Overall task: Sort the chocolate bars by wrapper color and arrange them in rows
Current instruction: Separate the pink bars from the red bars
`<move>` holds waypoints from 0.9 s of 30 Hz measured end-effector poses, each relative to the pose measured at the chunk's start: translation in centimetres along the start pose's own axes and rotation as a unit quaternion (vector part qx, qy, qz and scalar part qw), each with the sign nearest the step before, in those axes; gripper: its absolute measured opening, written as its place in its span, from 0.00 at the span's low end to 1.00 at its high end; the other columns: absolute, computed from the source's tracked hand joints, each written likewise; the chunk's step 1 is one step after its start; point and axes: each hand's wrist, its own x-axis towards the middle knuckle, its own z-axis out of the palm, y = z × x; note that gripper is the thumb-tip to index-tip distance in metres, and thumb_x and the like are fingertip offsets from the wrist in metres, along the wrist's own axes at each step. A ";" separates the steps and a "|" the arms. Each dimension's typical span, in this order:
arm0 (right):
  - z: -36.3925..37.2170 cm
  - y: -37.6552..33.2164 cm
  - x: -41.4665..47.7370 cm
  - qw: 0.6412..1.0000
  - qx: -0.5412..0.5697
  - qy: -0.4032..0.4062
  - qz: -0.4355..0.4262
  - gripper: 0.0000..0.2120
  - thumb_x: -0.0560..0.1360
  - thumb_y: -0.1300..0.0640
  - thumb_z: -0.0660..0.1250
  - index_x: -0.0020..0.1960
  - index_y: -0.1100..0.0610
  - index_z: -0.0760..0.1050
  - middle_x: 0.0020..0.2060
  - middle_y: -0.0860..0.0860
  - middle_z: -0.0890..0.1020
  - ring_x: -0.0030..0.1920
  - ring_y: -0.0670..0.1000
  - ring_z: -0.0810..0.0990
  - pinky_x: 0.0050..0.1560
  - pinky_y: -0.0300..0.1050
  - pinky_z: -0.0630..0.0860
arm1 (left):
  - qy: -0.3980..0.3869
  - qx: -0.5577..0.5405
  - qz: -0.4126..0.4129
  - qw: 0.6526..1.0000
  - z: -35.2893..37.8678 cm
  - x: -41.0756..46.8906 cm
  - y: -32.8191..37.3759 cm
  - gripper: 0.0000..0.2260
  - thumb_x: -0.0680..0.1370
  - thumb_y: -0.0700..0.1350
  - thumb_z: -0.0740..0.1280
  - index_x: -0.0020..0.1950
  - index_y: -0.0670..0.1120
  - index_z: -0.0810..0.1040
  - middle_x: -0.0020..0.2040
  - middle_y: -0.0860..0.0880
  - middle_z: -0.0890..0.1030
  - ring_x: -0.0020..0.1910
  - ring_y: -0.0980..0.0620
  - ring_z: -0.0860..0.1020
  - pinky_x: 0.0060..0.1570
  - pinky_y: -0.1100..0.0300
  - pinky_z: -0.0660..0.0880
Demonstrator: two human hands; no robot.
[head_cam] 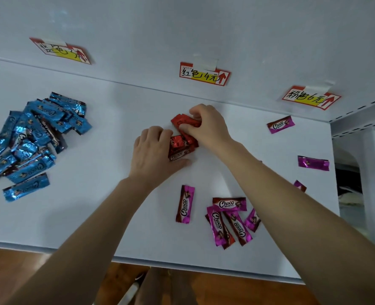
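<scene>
Head view: my left hand cups the red bars mid-shelf, below the red tag. My right hand pinches the upper ones. Blue bars are heaped left. Pink bars are scattered right. Colors look mostly grouped, with 0 rows laid.

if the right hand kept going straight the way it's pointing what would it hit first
Probably the back wall, left of the red price label. The right hand, gripping red bars, points away and leftward, and nothing shows in between. Depth is hard to judge.
</scene>
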 end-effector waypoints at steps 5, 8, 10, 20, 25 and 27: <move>-0.4 0.1 -0.4 0.999 -0.031 0.010 -0.024 0.20 0.74 0.51 0.67 0.64 0.57 0.72 0.61 0.51 0.75 0.64 0.51 0.68 0.59 0.40 0.64 | 0.002 0.009 0.009 1.000 -0.1 -0.6 -0.1 0.32 0.72 0.59 0.68 0.69 0.41 0.68 0.66 0.41 0.70 0.67 0.41 0.66 0.66 0.50 0.61; -0.6 0.3 -0.8 0.998 -0.051 0.011 -0.037 0.22 0.75 0.51 0.66 0.66 0.57 0.70 0.64 0.52 0.74 0.66 0.52 0.67 0.64 0.45 0.64 | 0.008 0.019 0.031 0.999 -0.2 -1.2 -0.2 0.29 0.73 0.56 0.68 0.67 0.39 0.71 0.66 0.38 0.72 0.67 0.37 0.68 0.66 0.44 0.64; -0.9 0.5 -1.2 0.997 -0.063 0.010 -0.043 0.22 0.75 0.52 0.65 0.67 0.58 0.69 0.64 0.53 0.74 0.66 0.54 0.68 0.64 0.48 0.66 | 0.018 0.022 0.045 0.999 -0.3 -1.9 -0.2 0.27 0.73 0.52 0.70 0.65 0.37 0.73 0.64 0.36 0.74 0.66 0.35 0.70 0.64 0.40 0.66; -3.1 0.8 -9.1 0.998 -0.023 0.050 0.007 0.18 0.77 0.55 0.63 0.65 0.60 0.71 0.62 0.54 0.75 0.64 0.53 0.69 0.55 0.30 0.57 | 0.027 0.014 0.074 0.997 -0.8 -7.6 2.0 0.19 0.71 0.47 0.74 0.56 0.36 0.78 0.49 0.38 0.80 0.49 0.38 0.79 0.47 0.48 0.77; -2.7 1.1 -15.8 0.995 -0.001 0.073 0.067 0.15 0.76 0.54 0.64 0.60 0.62 0.75 0.56 0.55 0.78 0.57 0.51 0.74 0.56 0.35 0.64 | -0.088 0.042 -0.005 0.995 0.0 -9.4 3.5 0.24 0.76 0.61 0.62 0.63 0.44 0.71 0.55 0.46 0.75 0.53 0.49 0.73 0.50 0.58 0.70; -2.1 1.8 -18.0 0.992 -0.012 0.086 0.091 0.14 0.75 0.52 0.65 0.53 0.61 0.77 0.47 0.53 0.79 0.49 0.49 0.74 0.50 0.37 0.68 | -0.098 0.055 -0.007 0.994 0.4 -9.4 3.9 0.23 0.77 0.61 0.61 0.62 0.44 0.71 0.54 0.47 0.74 0.52 0.50 0.73 0.49 0.59 0.69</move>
